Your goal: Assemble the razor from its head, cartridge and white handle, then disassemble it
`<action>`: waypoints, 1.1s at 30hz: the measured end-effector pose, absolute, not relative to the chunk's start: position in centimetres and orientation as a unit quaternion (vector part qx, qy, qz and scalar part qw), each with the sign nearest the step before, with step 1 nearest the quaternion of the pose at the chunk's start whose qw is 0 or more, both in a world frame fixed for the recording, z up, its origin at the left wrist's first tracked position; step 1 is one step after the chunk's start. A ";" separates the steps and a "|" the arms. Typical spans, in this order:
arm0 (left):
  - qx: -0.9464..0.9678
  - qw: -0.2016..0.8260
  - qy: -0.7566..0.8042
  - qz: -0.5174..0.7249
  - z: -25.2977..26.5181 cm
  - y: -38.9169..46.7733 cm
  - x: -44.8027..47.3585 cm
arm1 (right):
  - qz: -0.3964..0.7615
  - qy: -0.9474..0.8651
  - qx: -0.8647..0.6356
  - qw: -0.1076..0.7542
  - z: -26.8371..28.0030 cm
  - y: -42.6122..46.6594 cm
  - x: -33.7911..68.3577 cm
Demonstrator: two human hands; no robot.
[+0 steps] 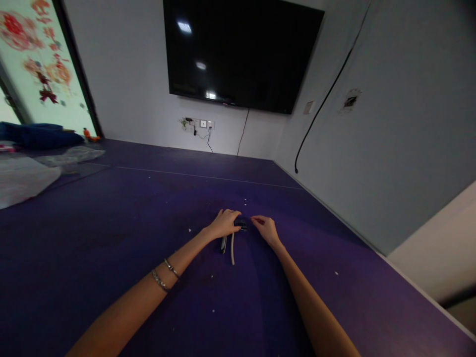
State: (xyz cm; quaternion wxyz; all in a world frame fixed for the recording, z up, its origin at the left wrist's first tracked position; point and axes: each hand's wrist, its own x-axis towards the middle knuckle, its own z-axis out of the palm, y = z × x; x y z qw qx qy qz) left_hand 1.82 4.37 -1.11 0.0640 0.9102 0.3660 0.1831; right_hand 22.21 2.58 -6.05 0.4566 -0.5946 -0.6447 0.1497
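Note:
My left hand [223,224] is closed around the left side of a small dark object [241,225] on the purple surface, thumb below and fingers above. The object's kind is too small to make out. Just to its right, my right hand [265,228] has its thumb and fingertips pinched together; anything between them is too tiny to see. Below the left hand lie a pale, slightly curved strip [232,250] and a shorter black-and-white piece [223,245]. Their upper ends are hidden by the left hand.
White specks dot the purple surface [178,198]. Clear plastic sheeting [26,178] and dark blue cloth [37,135] lie at the left. A television [241,54] hangs on the wall above sockets [203,124]. A black cable [327,96] dangles along the right wall.

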 end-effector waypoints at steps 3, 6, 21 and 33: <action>0.894 0.043 0.399 0.200 1.1 3.7 1.5 | 0.177 -0.623 -0.592 0.479 -6.5 2.8 22.6; 0.870 0.053 0.452 0.191 3.3 2.9 0.9 | 0.188 -0.596 -0.598 0.502 -6.7 3.1 22.9; 0.850 0.082 0.520 0.025 0.4 -1.5 -1.3 | 0.187 -0.573 -0.614 0.509 -6.4 2.7 22.5; 0.831 0.127 0.537 0.062 -0.9 -2.3 -1.4 | 0.207 -0.554 -0.616 0.520 -4.8 2.0 21.9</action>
